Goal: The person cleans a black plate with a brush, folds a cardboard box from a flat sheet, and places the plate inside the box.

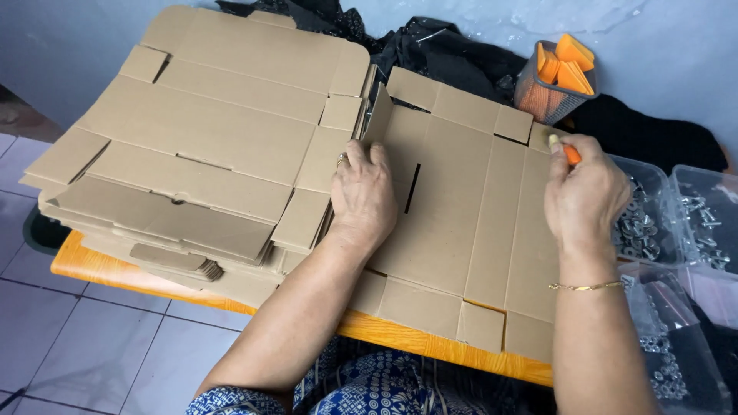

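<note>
On the orange worktop [430, 344], beside the stack of flat brown cardboard box blanks [192, 146], my left hand [361, 196] presses open-palmed on the single flat blank [461, 223] while my right hand [584, 196] pinches a small orange tool [572, 154], which I judge could slip and tear it.

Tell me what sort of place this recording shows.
Probably a small home workshop for packing hardware: a stack of flat cardboard box blanks on an orange table, clear tubs of metal screws beside it, and a tiled floor.
</note>
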